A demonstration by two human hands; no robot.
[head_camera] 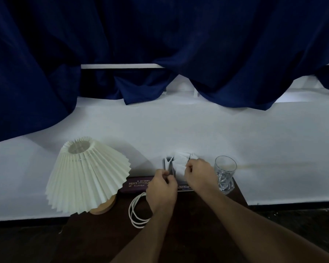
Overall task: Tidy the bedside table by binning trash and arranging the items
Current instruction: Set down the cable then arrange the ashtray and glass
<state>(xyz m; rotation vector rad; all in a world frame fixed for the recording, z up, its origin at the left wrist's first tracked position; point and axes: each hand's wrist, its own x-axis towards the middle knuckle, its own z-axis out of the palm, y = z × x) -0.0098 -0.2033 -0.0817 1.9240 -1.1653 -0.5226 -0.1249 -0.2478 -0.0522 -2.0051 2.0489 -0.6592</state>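
The words "PRINCE OPTICALS" are printed in pale letters on a long maroon spectacle case (136,184), which is laid at the back of the dark wooden bedside table (103,234) between a pleated cream lamp (84,173) and a small grey tissue box (167,164). A crumpled white tissue (179,163) standing out of that box is pinched by the right hand (198,172). The left hand (160,188) is curled at the box's front edge, and what it grasps cannot be told. A coiled white cable (136,211) is seen beside the left wrist, and a cut-glass tumbler (225,173) right of the box.
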